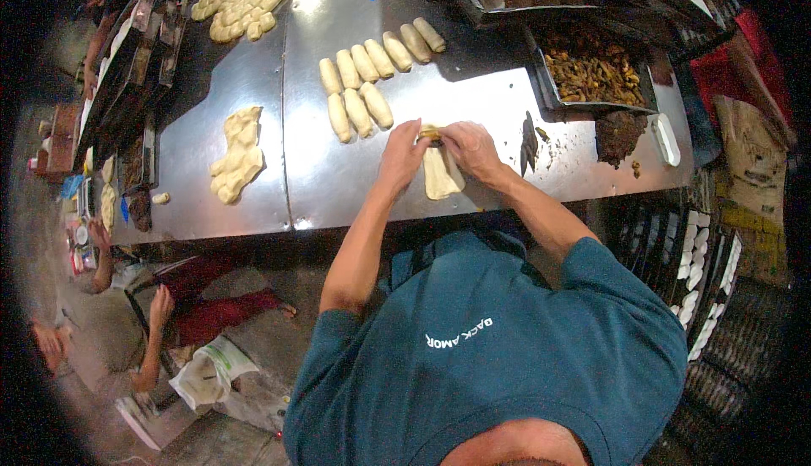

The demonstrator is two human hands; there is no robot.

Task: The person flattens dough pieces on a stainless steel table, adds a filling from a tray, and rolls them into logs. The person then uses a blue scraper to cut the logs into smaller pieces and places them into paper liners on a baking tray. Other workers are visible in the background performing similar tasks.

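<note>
Pinching the far end of a pale flat dough strip [443, 180]: left hand [404, 152] and right hand [475, 149], fingers closed on it. Strip's on the silver metal table [325, 183], near edge. Probably light, soft, tearable; grip lightly, fingertips at both sides.

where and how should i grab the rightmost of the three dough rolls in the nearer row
Probably across the middle of that dough roll, from above and its near right side; the left hand is the closer one. It is a plump, elongated shape lying on its side, with no roll against its right flank. The neighbouring roll crowds its left, and the farther row its far end.
</note>
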